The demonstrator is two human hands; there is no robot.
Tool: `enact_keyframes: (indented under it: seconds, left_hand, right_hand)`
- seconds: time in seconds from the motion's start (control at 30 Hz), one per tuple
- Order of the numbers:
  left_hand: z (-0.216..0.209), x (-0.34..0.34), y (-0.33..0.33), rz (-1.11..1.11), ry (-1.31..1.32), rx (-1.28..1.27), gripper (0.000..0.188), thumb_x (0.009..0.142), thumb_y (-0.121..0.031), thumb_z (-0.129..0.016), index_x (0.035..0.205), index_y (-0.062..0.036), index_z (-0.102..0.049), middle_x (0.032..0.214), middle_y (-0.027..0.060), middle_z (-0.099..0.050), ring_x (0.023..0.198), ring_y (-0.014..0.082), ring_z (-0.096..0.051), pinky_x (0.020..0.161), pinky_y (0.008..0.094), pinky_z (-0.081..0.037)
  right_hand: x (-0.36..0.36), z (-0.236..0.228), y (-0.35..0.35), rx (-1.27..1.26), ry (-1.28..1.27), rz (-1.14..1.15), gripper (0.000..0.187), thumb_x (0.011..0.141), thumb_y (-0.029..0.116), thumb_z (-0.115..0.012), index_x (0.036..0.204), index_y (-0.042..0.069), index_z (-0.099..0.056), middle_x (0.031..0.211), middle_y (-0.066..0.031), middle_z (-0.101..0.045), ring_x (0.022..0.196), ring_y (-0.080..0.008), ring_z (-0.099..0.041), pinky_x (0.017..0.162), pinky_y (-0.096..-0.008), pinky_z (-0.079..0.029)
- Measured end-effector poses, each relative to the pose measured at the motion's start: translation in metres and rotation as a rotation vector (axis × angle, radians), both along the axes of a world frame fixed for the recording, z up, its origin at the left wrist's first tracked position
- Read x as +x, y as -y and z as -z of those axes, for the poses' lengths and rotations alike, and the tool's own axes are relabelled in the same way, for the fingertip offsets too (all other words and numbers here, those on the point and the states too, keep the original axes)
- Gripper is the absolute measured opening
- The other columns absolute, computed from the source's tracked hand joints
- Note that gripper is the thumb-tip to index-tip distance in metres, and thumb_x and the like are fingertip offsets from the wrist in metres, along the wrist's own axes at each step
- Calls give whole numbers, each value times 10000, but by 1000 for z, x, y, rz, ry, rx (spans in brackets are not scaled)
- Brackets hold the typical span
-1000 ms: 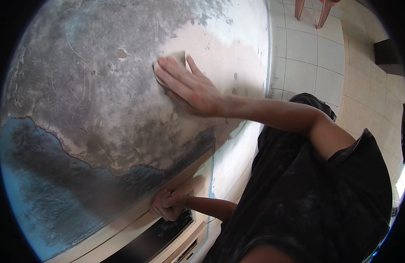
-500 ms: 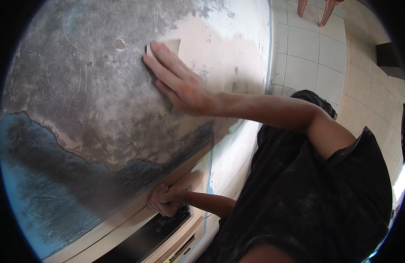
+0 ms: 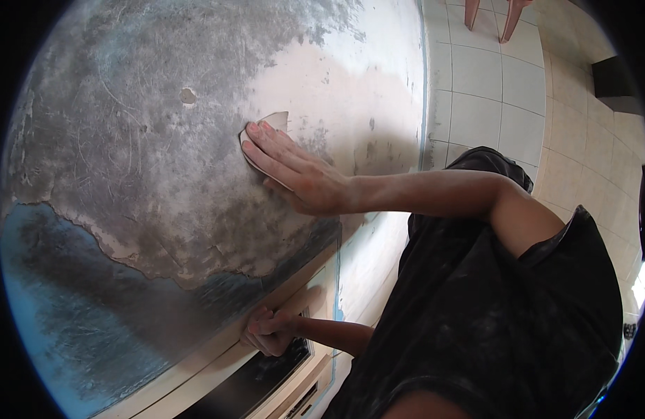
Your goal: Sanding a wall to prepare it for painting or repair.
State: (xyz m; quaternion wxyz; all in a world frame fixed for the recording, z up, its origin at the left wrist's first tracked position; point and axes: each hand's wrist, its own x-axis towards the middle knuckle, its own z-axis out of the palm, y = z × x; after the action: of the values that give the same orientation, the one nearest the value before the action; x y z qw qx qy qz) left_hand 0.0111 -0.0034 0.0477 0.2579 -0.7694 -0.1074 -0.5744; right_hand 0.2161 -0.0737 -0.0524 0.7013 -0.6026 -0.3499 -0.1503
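Observation:
My right hand (image 3: 298, 171) lies with its fingers stretched out, pressing a pale folded sheet of sandpaper (image 3: 280, 122) flat on the wall (image 3: 162, 160). One corner of the sheet sticks out beyond the fingers, and an edge shows beneath them. Around it the wall is scraped grey, with pinkish-white filler (image 3: 336, 84) on the right. Lower down, my left hand (image 3: 270, 332) is curled at the edge of a cream frame (image 3: 211, 363) around a dark panel. Its fingertips are partly hidden.
Blue paint (image 3: 29, 279) remains below a ragged plaster edge (image 3: 120, 258). A small pit (image 3: 188, 96) marks the grey area. Floor tiles (image 3: 473, 84) lie beyond the wall, with pink furniture legs (image 3: 511, 21) and a dark box-like object (image 3: 612, 84) farther off.
My right hand and the sandpaper have slid down the picture, toward the frame, and more of the sheet's edge shows. The view has shifted slightly. My left hand stays at the frame.

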Motion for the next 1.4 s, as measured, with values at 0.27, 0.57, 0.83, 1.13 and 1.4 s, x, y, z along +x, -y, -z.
enact_keyframes:
  seconds: [0.27,0.57,0.83,1.13,1.4]
  left_hand:
    - [0,0,-2,29,1,4,492,928,-107,-403,438,-95,-448,445,12,-512,407,175,-428,554,338,-380]
    - [-5,-1,5,-59,-103,-94,471,940,-150,-416,480,-70,-481,507,46,-555,467,180,-484,559,332,-396]
    - [-13,14,23,136,150,-270,468,954,-238,-436,558,0,-509,628,140,-585,575,235,-573,591,364,-462]
    - [15,35,5,-19,43,16,483,966,-243,-417,518,-89,-515,633,36,-590,686,190,-536,683,346,-431]
    - [14,35,4,-139,20,100,501,968,-226,-400,487,-110,-477,608,21,-573,661,181,-530,677,342,-427]
  right_hand:
    - [25,-14,-4,75,-145,180,541,971,126,-471,1441,-44,-265,1494,-277,-260,1395,-427,-240,1166,-476,-211]
    - [39,-14,9,-51,-79,203,601,944,63,-519,1463,-25,-227,1520,-270,-192,1427,-389,-174,1176,-466,-193]
    - [53,-18,5,8,-135,202,535,989,147,-419,1414,-122,-235,1485,-340,-197,1408,-437,-186,1172,-481,-182]
    - [40,-10,6,10,-53,65,527,981,136,-459,1411,-97,-262,1497,-317,-201,1403,-456,-186,1162,-488,-198]
    - [20,-19,-3,65,-80,71,503,969,73,-421,1414,-95,-260,1476,-326,-247,1404,-433,-210,1170,-465,-198]
